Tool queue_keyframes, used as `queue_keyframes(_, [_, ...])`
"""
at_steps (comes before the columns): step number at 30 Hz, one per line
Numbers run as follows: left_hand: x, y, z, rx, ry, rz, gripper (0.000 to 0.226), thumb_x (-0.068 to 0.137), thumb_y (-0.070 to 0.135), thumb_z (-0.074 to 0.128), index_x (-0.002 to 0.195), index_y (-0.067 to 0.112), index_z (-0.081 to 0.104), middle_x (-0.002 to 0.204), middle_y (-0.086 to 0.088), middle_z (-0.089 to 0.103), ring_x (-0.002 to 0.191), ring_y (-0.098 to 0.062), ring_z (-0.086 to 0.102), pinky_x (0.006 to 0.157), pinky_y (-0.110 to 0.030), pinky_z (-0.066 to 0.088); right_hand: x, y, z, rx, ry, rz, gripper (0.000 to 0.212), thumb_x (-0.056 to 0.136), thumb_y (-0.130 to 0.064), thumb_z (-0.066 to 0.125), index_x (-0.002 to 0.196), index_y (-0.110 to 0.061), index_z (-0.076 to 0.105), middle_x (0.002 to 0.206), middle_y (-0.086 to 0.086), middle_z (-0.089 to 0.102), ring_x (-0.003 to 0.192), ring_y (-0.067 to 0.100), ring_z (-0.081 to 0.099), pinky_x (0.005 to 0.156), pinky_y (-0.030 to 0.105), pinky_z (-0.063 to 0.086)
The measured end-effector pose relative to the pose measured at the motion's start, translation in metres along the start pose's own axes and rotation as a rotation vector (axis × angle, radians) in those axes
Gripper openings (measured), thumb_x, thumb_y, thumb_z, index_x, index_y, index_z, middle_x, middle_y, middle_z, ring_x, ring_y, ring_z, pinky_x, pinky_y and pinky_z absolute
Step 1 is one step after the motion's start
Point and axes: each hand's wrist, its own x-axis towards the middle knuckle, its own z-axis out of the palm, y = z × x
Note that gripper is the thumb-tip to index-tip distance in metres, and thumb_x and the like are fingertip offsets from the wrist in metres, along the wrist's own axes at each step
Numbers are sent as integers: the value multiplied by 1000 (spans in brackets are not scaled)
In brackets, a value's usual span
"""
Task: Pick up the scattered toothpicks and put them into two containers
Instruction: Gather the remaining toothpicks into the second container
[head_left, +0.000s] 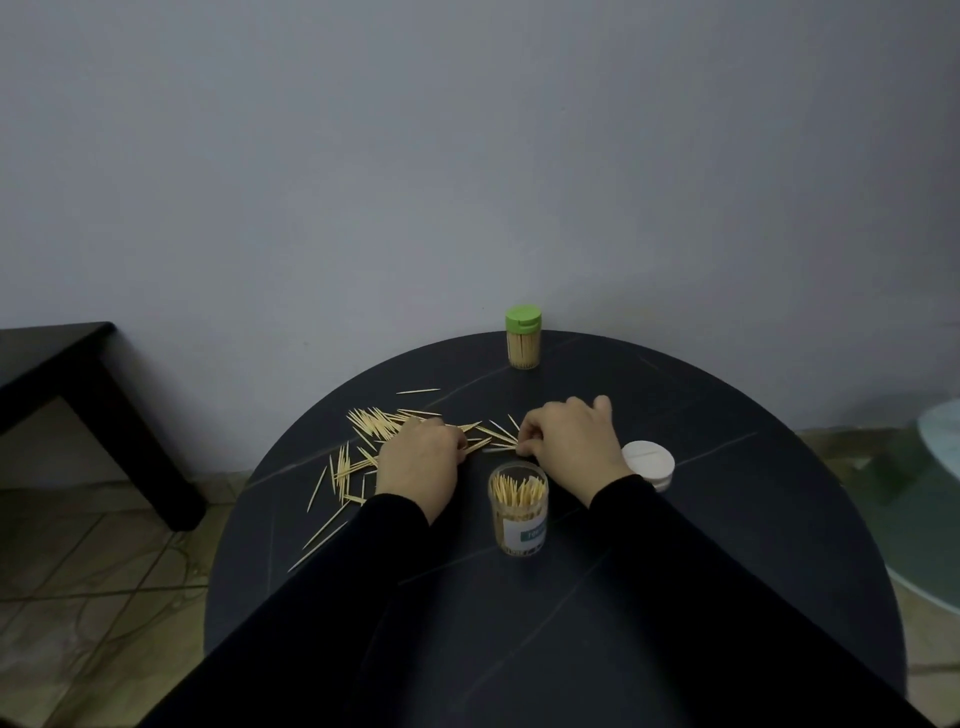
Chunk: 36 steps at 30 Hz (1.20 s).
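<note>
fingers of your left hand (421, 457) and right hand (566, 441) curl, pinching toothpicks (374, 423) off the bench (727, 519). green-lid container (523, 338) closed and full, open container (518, 506) nearly full; many left scattered.

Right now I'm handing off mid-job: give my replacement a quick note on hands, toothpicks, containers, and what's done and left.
Left hand: fingers curled down on the scattered toothpicks.
Right hand: pinching toothpicks at the pile's right edge.
Open jar: nearly full, upright between the wrists; its white lid lies to the right.
Green-capped jar: full, closed, at the far edge.
Left: many toothpicks remain on the table, mostly left of centre; then cap the open jar.
</note>
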Motion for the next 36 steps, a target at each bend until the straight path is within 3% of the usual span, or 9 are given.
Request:
queue_keyframes(3, [1,2,-2,56,-14,19,25,99,30,47,116,23,65,115,1,61,111,-20,49,87,-34,46,4,-6,4,-65,22,31,50,88,-55,56,129,-29,52,124,-2,55,118,21,46,99,45,28])
queue_keyframes(5, [2,3,-2,86,5,31,27,99,30,46,116,24,66,115,1,61,113,-20,48,87,-35,47,7,-7,7,-119,-23,65,60,88,-62,50,134,-24,50,129,2,52,122,23,43,101,47,28])
queue_keyframes(14, [4,3,-2,91,10,13,25,98,30,48,115,22,64,117,0,58,112,-20,48,87,-35,50,7,-14,7,-12,22,-63,20,93,-42,55,106,-36,69,112,-10,64,104,17,48,90,40,26])
queue_keyframes(24, [3,3,0,64,31,2,27,95,20,52,122,16,53,123,-3,51,113,-19,46,93,-32,48,5,-17,13,-180,-108,-65,25,101,-24,40,119,-16,55,119,5,56,113,24,47,98,45,26])
queue_keyframes(29, [0,3,-1,-3,105,9,25,97,28,49,118,18,57,118,-1,52,108,-17,46,90,-30,47,-2,-12,7,-156,-83,-90,21,100,-27,44,114,-20,58,114,1,59,109,21,49,96,44,27])
queue_keyframes(36, [-11,-2,-4,-162,161,24,19,94,34,52,102,23,65,98,7,56,96,-11,51,82,-26,48,-19,-1,-9,58,123,14,13,96,-35,51,103,-34,62,103,-10,60,102,14,49,93,39,27])
